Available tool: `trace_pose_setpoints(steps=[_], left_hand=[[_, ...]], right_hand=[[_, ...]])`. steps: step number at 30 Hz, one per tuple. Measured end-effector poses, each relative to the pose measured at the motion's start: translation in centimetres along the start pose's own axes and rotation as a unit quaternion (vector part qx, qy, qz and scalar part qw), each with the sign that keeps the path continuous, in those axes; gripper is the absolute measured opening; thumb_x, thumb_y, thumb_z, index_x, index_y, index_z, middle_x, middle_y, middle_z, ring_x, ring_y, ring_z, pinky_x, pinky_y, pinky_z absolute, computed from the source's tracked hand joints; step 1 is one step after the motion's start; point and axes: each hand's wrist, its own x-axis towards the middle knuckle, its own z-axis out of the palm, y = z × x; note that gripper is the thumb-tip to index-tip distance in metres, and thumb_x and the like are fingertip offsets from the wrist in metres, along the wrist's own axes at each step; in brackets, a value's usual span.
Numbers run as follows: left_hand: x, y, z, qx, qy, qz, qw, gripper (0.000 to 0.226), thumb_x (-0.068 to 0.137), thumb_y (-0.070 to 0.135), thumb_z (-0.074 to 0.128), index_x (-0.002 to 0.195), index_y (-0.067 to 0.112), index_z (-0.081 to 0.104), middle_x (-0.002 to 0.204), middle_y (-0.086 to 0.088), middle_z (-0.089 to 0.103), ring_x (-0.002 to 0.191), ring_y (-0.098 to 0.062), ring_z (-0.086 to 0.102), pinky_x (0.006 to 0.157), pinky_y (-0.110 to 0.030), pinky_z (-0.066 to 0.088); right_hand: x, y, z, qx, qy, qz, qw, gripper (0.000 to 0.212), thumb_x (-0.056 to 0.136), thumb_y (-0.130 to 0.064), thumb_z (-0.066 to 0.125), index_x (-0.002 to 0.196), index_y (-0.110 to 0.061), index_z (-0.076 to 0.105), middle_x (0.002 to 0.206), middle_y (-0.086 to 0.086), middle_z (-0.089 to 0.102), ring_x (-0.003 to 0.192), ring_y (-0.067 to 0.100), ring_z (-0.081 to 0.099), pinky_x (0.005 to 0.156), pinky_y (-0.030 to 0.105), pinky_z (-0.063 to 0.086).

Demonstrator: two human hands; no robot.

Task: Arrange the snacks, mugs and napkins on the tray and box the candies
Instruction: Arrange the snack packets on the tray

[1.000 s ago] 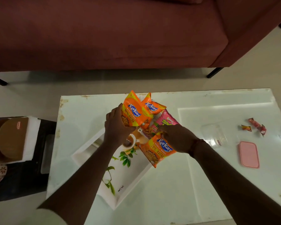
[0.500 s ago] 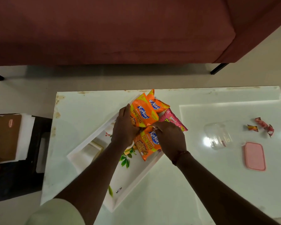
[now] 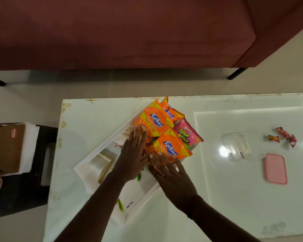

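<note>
A white tray [image 3: 98, 148] lies at an angle on the white table. Three orange Kurkure packets [image 3: 153, 122] and a pink Bingo packet [image 3: 186, 132] are piled at its far end. My left hand [image 3: 132, 154] lies flat with fingers spread, fingertips on the upper orange packet. My right hand [image 3: 171, 173] is flat too, fingertips at the near edge of the lower orange packet [image 3: 171, 148]. Folded napkins [image 3: 101, 164] sit in the tray's left part. No mug is visible. Wrapped candies [image 3: 285, 135] lie far right, near a clear box [image 3: 236, 146] and its pink lid [image 3: 275, 168].
A dark side table [image 3: 24, 180] stands left of the table, carrying a brown round lid on white paper. A maroon sofa [image 3: 129, 32] fills the far side. Bare tabletop [image 3: 234, 198] stretches between the tray and the pink lid.
Both hands brought the orange packets down onto the tray's far end and let go. The fingers have spread flat and the hands now rest at the packets' near edges.
</note>
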Motion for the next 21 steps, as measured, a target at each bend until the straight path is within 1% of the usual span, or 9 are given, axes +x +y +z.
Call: trace_pose_setpoints(steps=[2,3,5,8,11,15,18,21], left_hand=[[0.2,-0.4,0.8,0.042,-0.005,0.008,0.999,0.082,0.097,0.050,0.042,0.155,0.024,-0.009,0.165,-0.008,-0.015,0.152,-0.028,-0.009,0.120,-0.054,0.017],[0.2,-0.5,1.2,0.044,0.001,0.010,0.999,0.082,0.097,0.048,0.044,0.156,0.022,-0.007,0.164,-0.008,-0.015,0.152,-0.028,-0.009,0.120,-0.051,0.016],[0.3,-0.3,1.9,0.024,0.021,0.007,0.999,0.082,0.097,0.044,0.047,0.157,0.021,-0.005,0.165,-0.009,-0.014,0.152,-0.028,-0.007,0.118,-0.048,0.019],[0.0,0.4,2.8,-0.009,0.047,-0.010,0.999,0.083,0.097,0.041,0.048,0.156,0.021,-0.006,0.165,-0.012,-0.010,0.152,-0.030,-0.001,0.116,-0.048,0.026],[-0.1,1.0,3.3,-0.020,0.048,-0.032,0.998,0.083,0.098,0.043,0.046,0.153,0.024,-0.013,0.164,-0.012,-0.013,0.152,-0.030,-0.003,0.118,-0.048,0.026],[0.2,0.9,3.5,-0.013,0.050,-0.035,0.998,0.083,0.099,0.047,0.045,0.155,0.023,-0.011,0.164,-0.012,-0.014,0.152,-0.030,-0.003,0.118,-0.049,0.026],[0.0,0.8,3.0,-0.021,0.046,-0.023,0.998,0.084,0.098,0.046,0.048,0.156,0.023,-0.009,0.165,-0.011,-0.014,0.152,-0.031,0.000,0.115,-0.048,0.031],[-1.1,0.4,1.6,-0.037,0.048,-0.020,0.998,0.084,0.095,0.043,0.054,0.157,0.025,0.000,0.165,-0.008,-0.012,0.152,-0.031,0.008,0.112,-0.048,0.035]], right_hand=[[0.1,1.0,0.3,-0.008,-0.002,-0.012,1.000,0.052,0.094,-0.013,0.049,0.146,-0.023,0.046,0.159,0.001,0.035,0.148,0.029,0.028,0.120,0.055,0.017],[0.2,1.5,0.4,-0.015,-0.007,-0.019,1.000,0.052,0.093,-0.012,0.048,0.144,-0.022,0.048,0.158,0.001,0.037,0.147,0.030,0.030,0.120,0.056,0.017],[0.3,2.3,0.4,-0.024,-0.017,-0.037,0.999,0.052,0.091,-0.013,0.054,0.142,-0.022,0.052,0.155,0.000,0.042,0.145,0.031,0.034,0.118,0.057,0.020],[0.5,3.5,-0.1,-0.025,-0.032,-0.059,0.997,0.056,0.088,-0.015,0.066,0.141,-0.023,0.053,0.153,-0.001,0.046,0.143,0.032,0.037,0.114,0.059,0.029],[0.5,4.4,-0.6,-0.034,-0.044,-0.077,0.996,0.053,0.091,-0.021,0.066,0.143,-0.024,0.052,0.153,-0.002,0.046,0.143,0.032,0.038,0.111,0.059,0.036],[0.6,4.5,-0.7,-0.044,-0.038,-0.079,0.995,0.053,0.089,-0.026,0.070,0.141,-0.024,0.055,0.151,-0.001,0.049,0.140,0.032,0.042,0.107,0.057,0.042],[0.6,4.1,-0.9,-0.043,-0.031,-0.072,0.996,0.056,0.089,-0.025,0.071,0.142,-0.023,0.053,0.152,0.000,0.046,0.141,0.033,0.041,0.108,0.057,0.041],[0.1,3.3,-1.3,-0.017,-0.006,-0.057,0.998,0.054,0.094,-0.023,0.060,0.146,-0.021,0.046,0.157,0.002,0.037,0.145,0.032,0.033,0.115,0.056,0.030]])
